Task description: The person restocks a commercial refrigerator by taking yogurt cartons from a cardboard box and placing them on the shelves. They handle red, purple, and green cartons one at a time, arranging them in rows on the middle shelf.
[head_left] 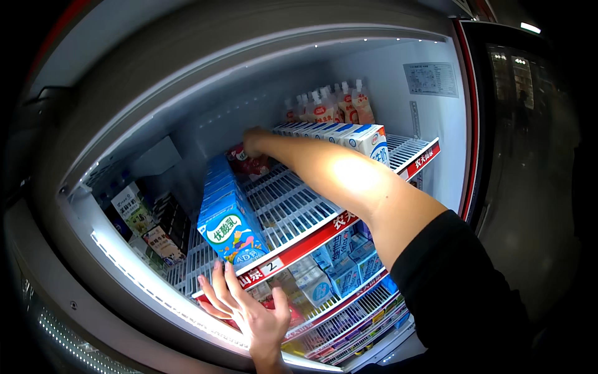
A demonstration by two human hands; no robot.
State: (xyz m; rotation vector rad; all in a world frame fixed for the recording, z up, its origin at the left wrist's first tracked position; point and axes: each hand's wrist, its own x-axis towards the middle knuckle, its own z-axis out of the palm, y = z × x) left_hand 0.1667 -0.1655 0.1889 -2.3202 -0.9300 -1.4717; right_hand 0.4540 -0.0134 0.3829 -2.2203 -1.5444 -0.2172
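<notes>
My right arm reaches deep into a refrigerated display case. At the back of the top wire shelf point(293, 199), my right hand point(254, 142) is closed at the upper part of a red package point(246, 163); its far fingers are hidden. A row of blue drink cartons point(227, 221) runs front to back, left of the bare wire strip. White-and-blue milk cartons point(367, 140) stand in a row to the right, partly behind my forearm. My left hand point(252, 308) is open, fingers spread, with its fingertips at the shelf's red front edge, just below the front blue carton.
Spouted pouches point(330, 107) stand at the back right. Dark and pale cartons point(163, 242) sit at the left by the case wall. Lower shelves hold blue-and-white packs point(342, 274) and other goods. The glass door point(523, 124) stands at the right.
</notes>
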